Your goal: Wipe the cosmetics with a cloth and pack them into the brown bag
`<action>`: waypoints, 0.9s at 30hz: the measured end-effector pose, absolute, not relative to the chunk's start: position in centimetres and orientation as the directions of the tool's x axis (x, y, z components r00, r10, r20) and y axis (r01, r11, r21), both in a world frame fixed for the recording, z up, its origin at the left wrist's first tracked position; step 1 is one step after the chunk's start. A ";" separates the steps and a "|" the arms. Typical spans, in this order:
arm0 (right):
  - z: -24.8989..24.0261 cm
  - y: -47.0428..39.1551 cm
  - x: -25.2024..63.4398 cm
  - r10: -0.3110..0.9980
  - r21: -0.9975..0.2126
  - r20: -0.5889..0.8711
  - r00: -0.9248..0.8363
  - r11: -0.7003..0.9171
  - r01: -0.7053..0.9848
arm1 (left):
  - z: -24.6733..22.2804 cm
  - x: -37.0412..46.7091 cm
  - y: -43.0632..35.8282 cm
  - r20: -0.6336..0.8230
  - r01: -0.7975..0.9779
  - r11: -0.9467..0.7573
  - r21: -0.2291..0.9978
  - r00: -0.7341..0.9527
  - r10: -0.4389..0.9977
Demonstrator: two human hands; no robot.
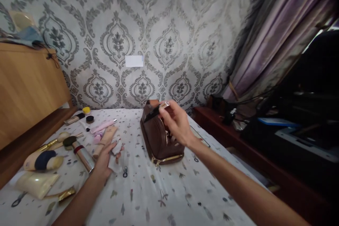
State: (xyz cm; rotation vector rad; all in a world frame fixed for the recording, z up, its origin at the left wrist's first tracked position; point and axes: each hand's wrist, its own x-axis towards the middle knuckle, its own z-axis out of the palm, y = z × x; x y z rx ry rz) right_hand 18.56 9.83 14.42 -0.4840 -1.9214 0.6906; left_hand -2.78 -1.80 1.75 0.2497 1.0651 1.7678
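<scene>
My right hand [176, 120] is closed on a slim black cosmetic stick with a shiny end [153, 112], held over the brown cosmetic bag [152, 137]. The bag stands on the patterned white sheet, with a gold zip along its lower edge. To the left, my left hand [106, 157] has its fingers curled around a small whitish item [117, 147], too blurred to name. Beside that hand lie a beige tube [108, 135], a pink tube [103, 125] and a silver cylinder with a dark red band [83, 155].
At the left lie a cream tube [37, 183], a bottle with a navy band [39, 160], a yellow-lidded jar [86, 110] and a small black jar [90, 119]. A wooden cabinet [29, 84] borders the left; a flat rectangular object [200, 136] lies behind the right wrist.
</scene>
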 end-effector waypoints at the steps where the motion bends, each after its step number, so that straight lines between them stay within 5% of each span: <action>1: 15.5 11.0 19.3 0.586 -0.611 0.679 -0.441 0.785 0.103 | 1.5 -2.8 -1.7 -0.282 -0.634 -0.096 0.768 -0.469 0.837; 7: 19.4 16.9 22.1 0.545 -0.293 0.550 -0.633 0.836 0.464 | 1.1 -2.3 -1.3 -0.296 -0.612 -0.146 0.778 -0.560 0.774; 14: 18.2 20.2 22.0 0.543 -0.060 0.309 -0.781 0.831 0.553 | 1.3 -2.2 -1.3 -0.330 -0.599 -0.104 0.794 -0.568 0.754; 27: 16.3 24.3 19.2 0.507 -0.239 -0.101 -0.856 0.823 0.516 | 1.4 -2.3 -1.2 -0.372 -0.607 -0.074 0.791 -0.574 0.729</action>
